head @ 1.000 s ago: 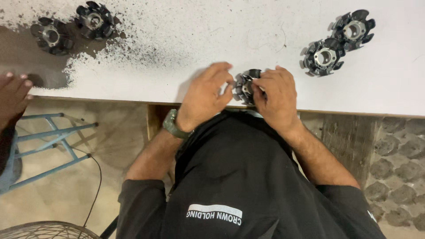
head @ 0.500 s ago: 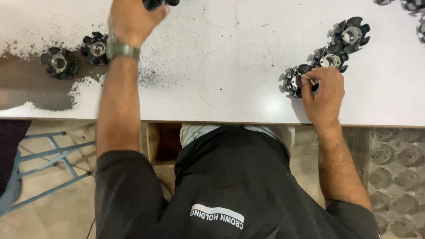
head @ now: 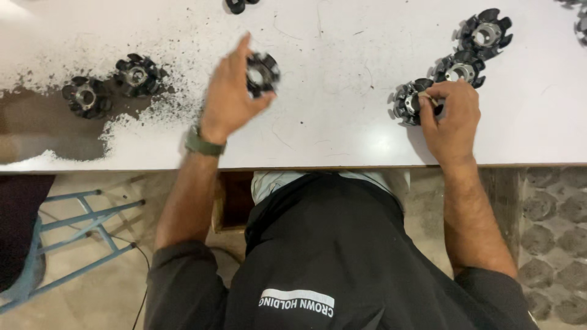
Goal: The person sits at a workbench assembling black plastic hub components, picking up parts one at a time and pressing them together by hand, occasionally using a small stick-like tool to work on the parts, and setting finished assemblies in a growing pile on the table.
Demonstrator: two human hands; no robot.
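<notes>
Left hand (head: 227, 98) centre frame, fingers pinching black rotor (head: 263, 73), right hand (head: 449, 116) at right, fingertips gripping grey rotor (head: 406, 104) on white table (head: 342, 134).

We see a smooth, matt white tabletop (head: 342, 122) dusted on one side with rough black powder (head: 153, 113). The black finned round part (head: 263, 73) pinched in our left hand (head: 229, 91) looks like matt dark plastic around a shiny metal hub. The grey finned round part (head: 408, 102) under our right hand (head: 449, 116) looks like dull metal. Our olive wristband (head: 203, 144) looks matt.
</notes>
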